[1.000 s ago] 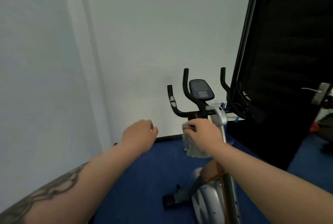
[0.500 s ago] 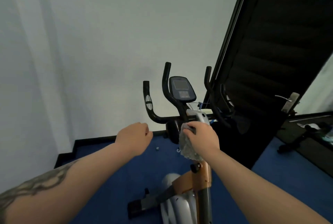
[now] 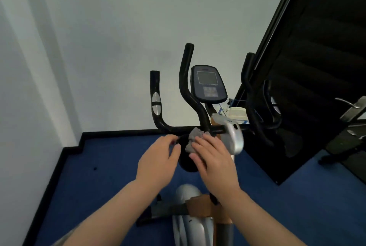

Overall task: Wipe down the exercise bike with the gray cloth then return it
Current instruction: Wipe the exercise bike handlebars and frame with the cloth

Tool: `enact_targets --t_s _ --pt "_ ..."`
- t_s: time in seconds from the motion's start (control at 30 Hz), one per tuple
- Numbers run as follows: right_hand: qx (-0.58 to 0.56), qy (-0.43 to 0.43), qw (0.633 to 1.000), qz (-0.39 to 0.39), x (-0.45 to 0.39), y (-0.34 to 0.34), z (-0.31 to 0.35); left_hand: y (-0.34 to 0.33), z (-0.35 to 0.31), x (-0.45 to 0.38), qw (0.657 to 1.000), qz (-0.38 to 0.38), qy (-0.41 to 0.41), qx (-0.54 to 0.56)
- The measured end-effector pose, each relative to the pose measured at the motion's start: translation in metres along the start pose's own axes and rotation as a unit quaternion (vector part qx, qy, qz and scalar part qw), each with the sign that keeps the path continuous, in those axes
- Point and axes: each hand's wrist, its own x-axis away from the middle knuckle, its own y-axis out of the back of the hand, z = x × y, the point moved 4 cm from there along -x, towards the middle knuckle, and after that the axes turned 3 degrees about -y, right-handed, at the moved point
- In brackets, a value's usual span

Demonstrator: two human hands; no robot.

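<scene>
Both bare forearms reach forward from the bottom of the view and converge just below the handlebar crossbar [image 3: 178, 128]. The left hand [image 3: 158, 161] is seen from the back, knuckles up, its fingers curled loosely inward with the thumb and forefinger tips drawn close together just under the crossbar; whether they pinch anything cannot be told. The right hand [image 3: 214, 163] lies flatter, palm facing down and away, fingers extended and slightly spread, pressing the gray cloth [image 3: 195, 139] up against the crossbar's centre. The two hands sit side by side, nearly touching, the right wrist bent slightly back and the right forearm running toward the lower right corner.
</scene>
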Motion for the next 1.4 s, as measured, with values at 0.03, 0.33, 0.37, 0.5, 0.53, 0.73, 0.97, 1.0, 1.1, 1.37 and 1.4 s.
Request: enact_targets --t_s 0.03,0.33,0.37,0.5,0.53,0.73,0.97,1.0,1.1,1.37,1.4 --pt "0.006 0.016 1.0 0.001 0.005 -0.001 -0.002 -0.001 -0.001 -0.001 1.0 -0.008 -0.016 0.004" --pt "0.029 0.008 0.998 0.056 0.036 0.01 0.005 -0.003 0.004 0.004 0.997 0.024 -0.068 -0.027" --pt "-0.003 -0.004 1.0 0.022 0.029 0.019 0.002 -0.003 0.005 0.005 0.997 0.032 -0.065 -0.026" --pt "-0.02 -0.026 0.999 -0.035 -0.02 0.024 -0.003 -0.003 0.009 0.007 0.997 0.056 -0.047 -0.006" --pt "-0.004 -0.027 0.999 -0.016 -0.026 0.016 0.0 -0.003 0.01 0.008 0.997 0.057 -0.044 0.0" --pt "-0.002 0.006 0.998 0.069 0.021 -0.002 -0.002 -0.006 0.013 0.008 0.997 0.051 -0.053 0.008" --pt "-0.025 0.048 0.994 0.096 -0.001 0.018 -0.002 -0.005 0.013 0.01 0.998 0.041 -0.051 0.016" --pt "-0.063 0.013 0.994 0.087 -0.015 0.021 -0.005 -0.006 0.013 0.009 0.998 0.04 -0.05 0.017" --pt "-0.105 -0.08 0.989 0.062 -0.042 0.015 -0.007 -0.007 0.014 0.01 0.998 0.038 -0.046 0.029" --pt "0.026 -0.025 0.998 0.047 0.016 -0.004 0.008 -0.008 0.016 0.011 0.997 0.026 -0.032 0.058" --pt "0.022 -0.021 0.998 0.054 0.02 -0.002 0.009 -0.008 0.017 0.011 0.997 0.026 -0.03 0.059"
